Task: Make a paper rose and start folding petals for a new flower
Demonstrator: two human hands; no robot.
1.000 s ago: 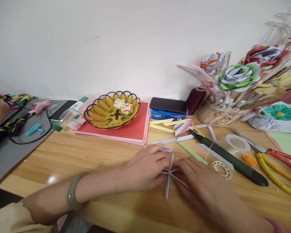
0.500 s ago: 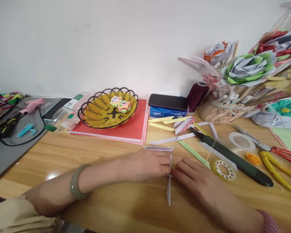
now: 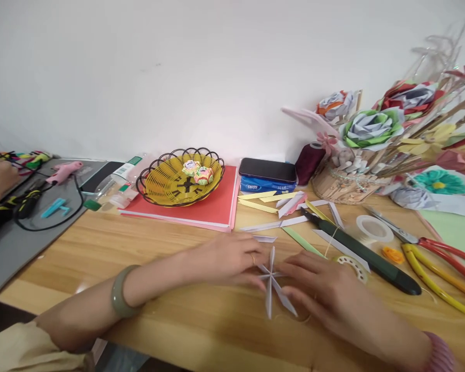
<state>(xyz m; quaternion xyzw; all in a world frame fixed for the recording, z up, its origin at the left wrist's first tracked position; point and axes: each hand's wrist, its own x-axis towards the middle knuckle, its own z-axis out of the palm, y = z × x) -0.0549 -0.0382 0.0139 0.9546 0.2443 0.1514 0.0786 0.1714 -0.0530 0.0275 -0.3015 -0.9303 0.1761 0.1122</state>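
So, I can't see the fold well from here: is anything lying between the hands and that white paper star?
Nothing visible does. The left hand and right hand both rest directly on the white paper star at its middle. The tape roll and green knife lie off to the right.

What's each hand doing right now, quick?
Left hand: fingers pressed on the white folded paper star.
Right hand: fingers pinching the same star.

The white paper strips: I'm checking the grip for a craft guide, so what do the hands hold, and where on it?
Both hands pinch a bundle of white paper strips at its crossed middle, left hand and right hand on either side; the ends fan free.
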